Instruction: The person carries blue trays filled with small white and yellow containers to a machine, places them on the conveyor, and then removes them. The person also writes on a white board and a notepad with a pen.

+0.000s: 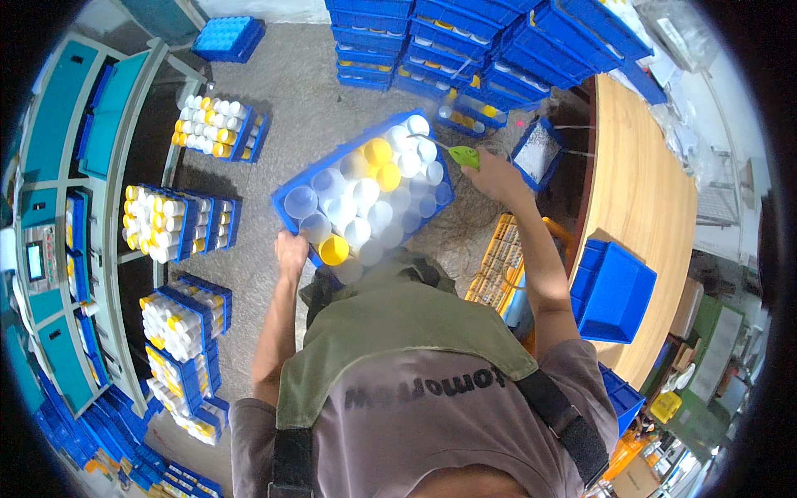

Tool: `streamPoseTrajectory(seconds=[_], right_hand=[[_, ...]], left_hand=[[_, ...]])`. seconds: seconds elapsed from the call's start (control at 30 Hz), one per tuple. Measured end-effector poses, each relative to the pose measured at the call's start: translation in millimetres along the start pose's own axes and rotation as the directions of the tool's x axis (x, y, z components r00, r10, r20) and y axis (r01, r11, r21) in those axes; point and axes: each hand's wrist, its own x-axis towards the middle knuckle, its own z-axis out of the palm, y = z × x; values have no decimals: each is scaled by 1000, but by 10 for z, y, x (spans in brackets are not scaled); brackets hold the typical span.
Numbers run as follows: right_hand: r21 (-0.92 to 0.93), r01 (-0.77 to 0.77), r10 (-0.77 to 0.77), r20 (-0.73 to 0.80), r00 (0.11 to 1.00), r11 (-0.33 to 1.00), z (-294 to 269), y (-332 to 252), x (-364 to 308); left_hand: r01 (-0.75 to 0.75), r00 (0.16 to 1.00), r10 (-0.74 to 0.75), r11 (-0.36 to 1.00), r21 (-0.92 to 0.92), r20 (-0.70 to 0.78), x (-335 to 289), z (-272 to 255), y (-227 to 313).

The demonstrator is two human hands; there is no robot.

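A blue crate of upright white, translucent and yellow plastic tubes sits tilted in front of my body. My left hand is closed on the crate's near left corner. Past the crate's right end, my right hand wraps round a lime-green tool that looks like an air blow gun. Its thin nozzle reaches over the rim at the far right corner, close to the tubes. My fingers hide part of the handle. The near edge of the crate is partly covered by my green apron.
Stacked blue crates fill the far side. More tube-filled crates stand left, by a teal machine. To the right, a wooden table holds a blue bin. A yellow-orange crate stands beside my right forearm.
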Motion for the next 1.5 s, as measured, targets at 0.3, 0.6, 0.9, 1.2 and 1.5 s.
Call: streamPoseTrajectory(seconds=[0.3, 0.6, 0.9, 1.2, 1.5], right_hand=[[82, 158, -157, -15, 987, 984, 97, 127, -194], [33, 325, -327, 63, 943, 945, 115, -235, -551], [-22, 423, -423, 33, 906, 906, 182, -625, -695], [-70, 508, -490, 175, 854, 859, 493, -390, -1038], [-58, 351, -342, 130, 931, 934, 590, -185, -652]], left_hand=[[28, 998, -24, 997, 67, -62, -286, 226, 200], [13, 989, 21, 973, 229, -145, -390, 420, 523], [45, 989, -6, 966, 253, -150, -257, 607, 656], [176, 981, -166, 979, 101, -101, 25, 399, 401], [245, 955, -246, 969, -22, -165, -45, 214, 17]])
